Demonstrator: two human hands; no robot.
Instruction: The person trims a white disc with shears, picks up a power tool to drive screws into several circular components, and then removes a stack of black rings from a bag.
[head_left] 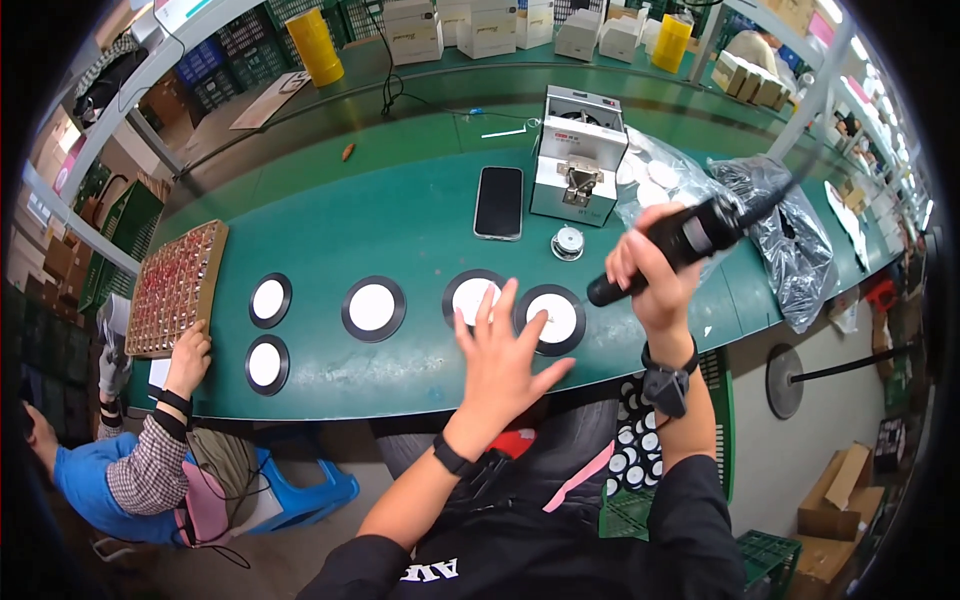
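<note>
My right hand (655,268) is wrapped round a black corded electric screwdriver (682,238). It is tilted, with its tip down and to the left beside a black-rimmed disc with a white centre (566,322). Over that disc my left hand (500,365) spreads its fingers, one fingertip at the white centre. Its other fingers reach over the neighbouring black-and-white disc (468,298), partly covering it; firm contact there is hard to judge. Farther left lie a third disc (374,309) and two more, one upper (269,299) and one lower (266,364).
Behind the discs are a phone (499,203), a grey box-shaped machine (580,155) and a small round metal part (568,243). Plastic bags (785,235) lie to the right. At left, a co-worker's hand (188,360) touches a tray of red parts (178,290). A green crate (625,515) holds several discs below.
</note>
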